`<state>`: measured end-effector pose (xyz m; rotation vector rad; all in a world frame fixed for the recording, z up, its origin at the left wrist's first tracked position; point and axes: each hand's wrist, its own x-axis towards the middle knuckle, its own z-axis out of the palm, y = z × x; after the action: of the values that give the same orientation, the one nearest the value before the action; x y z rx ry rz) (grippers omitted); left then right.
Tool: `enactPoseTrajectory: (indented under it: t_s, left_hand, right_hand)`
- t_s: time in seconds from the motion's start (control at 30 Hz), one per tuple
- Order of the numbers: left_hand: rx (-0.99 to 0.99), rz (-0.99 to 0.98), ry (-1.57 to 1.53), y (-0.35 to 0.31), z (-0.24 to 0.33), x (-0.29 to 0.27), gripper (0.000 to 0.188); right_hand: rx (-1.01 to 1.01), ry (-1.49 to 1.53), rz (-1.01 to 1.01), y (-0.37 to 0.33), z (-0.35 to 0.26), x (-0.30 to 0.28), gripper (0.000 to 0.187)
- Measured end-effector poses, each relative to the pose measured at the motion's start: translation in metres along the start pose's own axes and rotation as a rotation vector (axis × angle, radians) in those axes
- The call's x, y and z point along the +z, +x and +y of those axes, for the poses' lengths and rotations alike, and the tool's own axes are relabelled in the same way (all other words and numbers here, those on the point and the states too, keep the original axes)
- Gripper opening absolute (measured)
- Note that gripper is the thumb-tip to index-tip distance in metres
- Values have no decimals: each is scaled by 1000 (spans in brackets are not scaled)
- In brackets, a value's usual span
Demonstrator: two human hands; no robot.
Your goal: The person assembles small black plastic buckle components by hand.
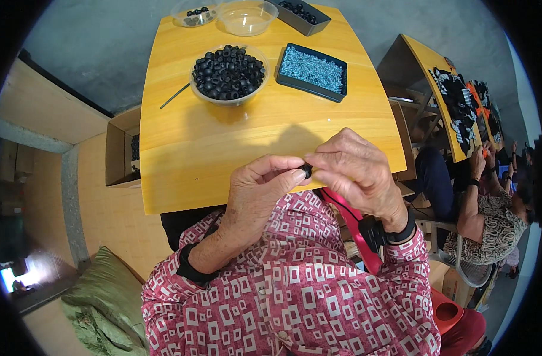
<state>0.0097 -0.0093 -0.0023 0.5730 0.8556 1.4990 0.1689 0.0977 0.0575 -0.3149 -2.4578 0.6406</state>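
Just over the near edge of the table, my left hand (pixel 251 187) pinches a small round black piece (pixel 306 171) between thumb and fingers. My right hand (pixel 361 172) meets it there, its fingers closed at the piece; whether something tiny sits between those fingertips is hidden. Farther back stands a clear plastic bowl (pixel 235 102) heaped with black, hollow, cap-like pieces (pixel 229 71). To its right, a dark shallow tray (pixel 308 91) holds many tiny pale-blue, shiny pieces (pixel 312 67). A thin dark rod (pixel 175 95) lies against the bowl's left side.
At the table's far edge are two more clear bowls, one (pixel 247 29) behind the heaped bowl, and a dark bin (pixel 313 28) of black pieces. A cardboard box (pixel 121 148) stands left of the table. On the right, a person (pixel 490 228) sits at another table (pixel 425 59).
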Motion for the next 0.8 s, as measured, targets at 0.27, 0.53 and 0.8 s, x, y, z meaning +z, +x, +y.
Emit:
enactPoseTrajectory:
  t_s: [0.27,0.53,0.8]
  left_hand:
    - [115,-13,28,-3,-4,3,18]
    - [190,59,166,-5,-3,6,19]
    - [91,60,24,-5,-5,3,17]
  right_hand:
    - [119,171,7,1,-3,-4,17]
    - [-74,-115,46,1,-8,0,22]
    - [-76,-49,108,-7,-2,17,35]
